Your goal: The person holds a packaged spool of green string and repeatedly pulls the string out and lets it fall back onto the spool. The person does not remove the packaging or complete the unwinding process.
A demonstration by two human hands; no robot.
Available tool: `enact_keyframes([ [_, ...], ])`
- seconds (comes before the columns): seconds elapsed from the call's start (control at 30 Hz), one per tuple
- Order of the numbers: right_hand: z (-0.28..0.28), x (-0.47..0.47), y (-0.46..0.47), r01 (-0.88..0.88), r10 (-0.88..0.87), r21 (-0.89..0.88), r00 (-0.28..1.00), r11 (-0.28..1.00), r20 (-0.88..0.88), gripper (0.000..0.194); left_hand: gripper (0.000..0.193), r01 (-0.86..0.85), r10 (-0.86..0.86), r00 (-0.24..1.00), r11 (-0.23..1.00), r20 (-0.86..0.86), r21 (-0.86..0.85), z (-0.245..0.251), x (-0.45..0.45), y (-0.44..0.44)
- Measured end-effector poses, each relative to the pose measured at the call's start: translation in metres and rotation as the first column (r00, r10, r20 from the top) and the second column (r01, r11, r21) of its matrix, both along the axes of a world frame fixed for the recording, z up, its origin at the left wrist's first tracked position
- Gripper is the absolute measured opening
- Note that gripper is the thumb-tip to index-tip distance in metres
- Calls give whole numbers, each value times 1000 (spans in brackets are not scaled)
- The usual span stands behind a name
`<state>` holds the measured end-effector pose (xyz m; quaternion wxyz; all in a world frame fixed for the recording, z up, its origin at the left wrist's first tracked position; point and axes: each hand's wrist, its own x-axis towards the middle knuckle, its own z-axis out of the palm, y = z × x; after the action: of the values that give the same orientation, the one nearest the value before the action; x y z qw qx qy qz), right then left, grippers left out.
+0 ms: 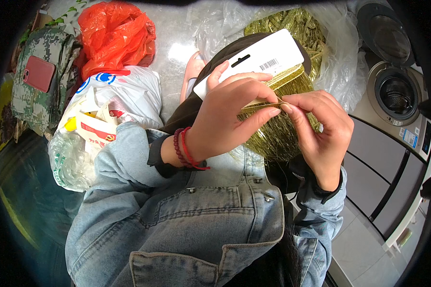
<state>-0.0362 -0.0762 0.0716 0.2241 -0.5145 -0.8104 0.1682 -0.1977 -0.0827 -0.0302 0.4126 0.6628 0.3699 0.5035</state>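
My left hand [224,118] pinches the end of a gold trim band [260,105] between thumb and forefinger. Its other fingers lie against a white hang-tab card [286,45] with a slot and a printed code. My right hand [325,123] grips the tip of the same band, its fingertips almost touching those of my left. Under both hands, gold tinsel fringe [273,134] drapes over my lap. A woven gold header [285,79] runs along the card's lower edge. My fingers hide part of the band.
Beyond my knees lies more gold tinsel [291,23] on clear plastic sheeting [339,68]. To the left are a red plastic bag [116,36], a white bag [140,89] with papers, and a phone [38,73] on a camouflage bag [25,104]. An open-doored washing machine [397,91] stands right.
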Motion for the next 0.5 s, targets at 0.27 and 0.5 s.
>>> enact_keyframes([
  [0.27, -2, 2, -4, 79, -78, -63, 997, 995, 7, 9, 15, 16, -11, 996, 998, -84, 54, -5, -9, 0],
  [0.5, -7, 5, -1, 101, -99, -72, 995, 992, 30, 9, 18, 22, -18, 999, 992, -34, 122, -7, -11, 4],
])
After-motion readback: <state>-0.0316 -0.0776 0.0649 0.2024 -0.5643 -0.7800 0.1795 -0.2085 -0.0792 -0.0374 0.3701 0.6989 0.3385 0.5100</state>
